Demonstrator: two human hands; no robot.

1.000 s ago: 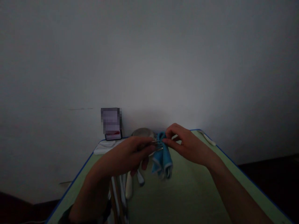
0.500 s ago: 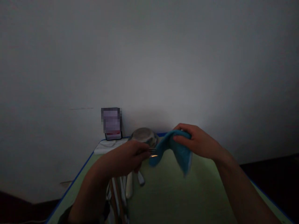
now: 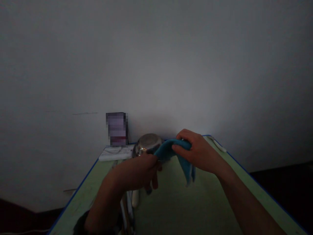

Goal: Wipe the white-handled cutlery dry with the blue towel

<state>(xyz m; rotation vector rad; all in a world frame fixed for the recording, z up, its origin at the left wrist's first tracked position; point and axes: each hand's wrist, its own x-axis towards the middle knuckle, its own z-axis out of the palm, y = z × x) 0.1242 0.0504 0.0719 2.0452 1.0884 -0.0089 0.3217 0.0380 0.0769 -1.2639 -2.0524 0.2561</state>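
Observation:
My right hand [image 3: 194, 148] pinches a blue cloth [image 3: 168, 147] with a pale edge. One end of the cloth hangs below that hand, and the other stretches left to my left hand [image 3: 139, 169]. My left hand is closed, thumb and forefinger touching the cloth's left end. A metal fork, whose prongs showed in the earlier frames, is now hidden by the fingers and cloth. Just behind the left hand, an upturned metal bowl [image 3: 149, 140] stands by the wall. Below the left wrist lie several utensils, one with a cream handle [image 3: 135, 198], partly covered by my arm.
A propped-up phone [image 3: 117, 129], its screen blurred, leans at the back left above a folded white cloth [image 3: 114, 153]. A white-handled utensil [image 3: 217, 145] lies at the back right edge of the green table [image 3: 186, 209]. Behind it rises a grey wall [image 3: 156, 65].
The blue cloth first hung folded around the fork's prongs. My right hand drew it out rightward, then came back left. My left hand shifted slightly right, and the prongs disappeared behind fingers and cloth.

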